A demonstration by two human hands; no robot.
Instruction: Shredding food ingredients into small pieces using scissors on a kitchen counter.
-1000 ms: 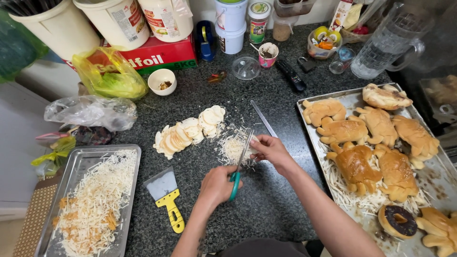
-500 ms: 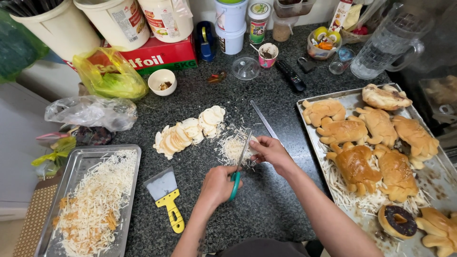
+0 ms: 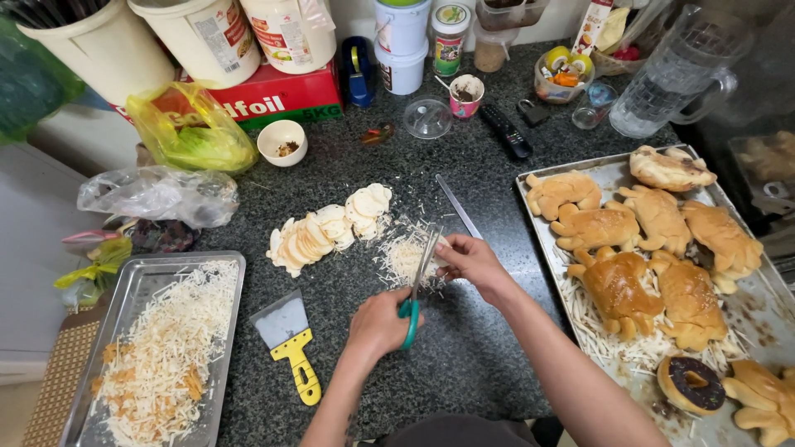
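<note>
gripping scissors [image 3: 416,285] left hand [image 3: 379,324]; blades beside right-hand fingers [image 3: 451,252].

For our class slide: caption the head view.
Left hand snips with green-handled scissors; right hand holds a slice over shreds.

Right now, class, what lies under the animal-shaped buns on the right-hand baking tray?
Pale shredded strips spread beneath and between the golden buns on the metal tray. A chocolate doughnut sits beside them. How far the shreds run underneath each bun is hidden.

Green-handled scissors [image 3: 416,281] upright over pale shreds [image 3: 402,258]
</note>
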